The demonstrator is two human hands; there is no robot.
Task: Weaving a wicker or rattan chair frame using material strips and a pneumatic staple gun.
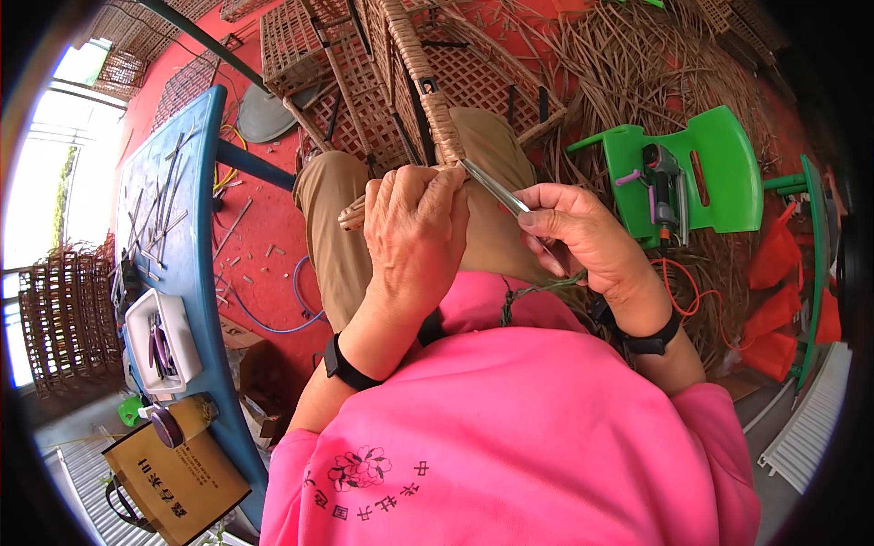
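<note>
Between my knees stands a wicker frame point(435, 114) with its leg wrapped in tan cane. My left hand point(407, 241) is closed round the near end of this frame, thumb and fingers at the wrapped corner. A slim silver metal tool point(496, 191) is pinched in my right hand point(587, 238), and its tip meets the corner just beside my left thumb. I cannot make out its exact kind. From below the right hand a green twisted cord point(537, 289) runs across to my pink shirt. My palms hide part of the frame and the tool's rear end.
At left, a blue table point(168, 173) carries thin strips, a white tray point(187, 341) of tools and a jar point(191, 414). A green plastic chair point(728, 173) at right holds a power tool point(665, 187) with an orange cord. Dry strips point(628, 68) heap beyond; a brown bag point(177, 482) stands lower left.
</note>
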